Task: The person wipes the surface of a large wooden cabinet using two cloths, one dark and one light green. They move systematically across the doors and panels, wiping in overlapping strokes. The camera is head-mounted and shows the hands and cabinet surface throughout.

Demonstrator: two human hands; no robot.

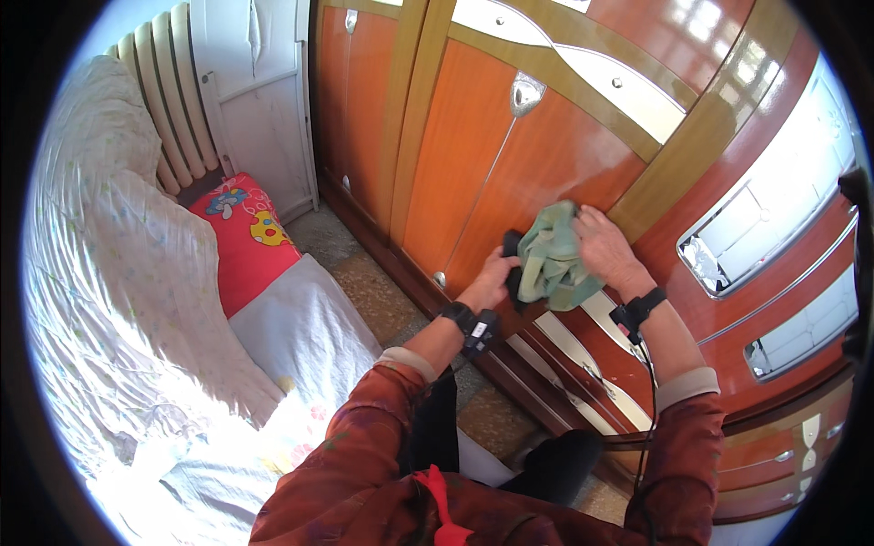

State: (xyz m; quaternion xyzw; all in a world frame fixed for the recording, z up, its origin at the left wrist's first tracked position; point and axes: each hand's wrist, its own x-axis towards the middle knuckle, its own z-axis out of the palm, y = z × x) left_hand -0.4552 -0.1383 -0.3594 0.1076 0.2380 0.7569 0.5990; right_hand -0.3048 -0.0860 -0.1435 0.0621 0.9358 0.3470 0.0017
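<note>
A crumpled pale-green cloth (556, 259) is bunched between my hands in front of the orange-brown wardrobe door (471, 164). My right hand (608, 249) grips the cloth's right side, fingers curled over its edge. On the left, a black item (512, 246), perhaps fabric, shows beside the cloth. The fingers of my left hand (490, 276) close on this black item; the cloth hides part of it. Both wrists wear black straps with small devices.
Left is a bed with a rumpled white cover (130, 225), a red patterned pillow (252, 246) and a grey-white sheet (300, 327). Behind stand a radiator (164, 89) and a white panel (259, 123). Drawers (580, 375) are below my hands; a mirrored cabinet (758, 218) is right.
</note>
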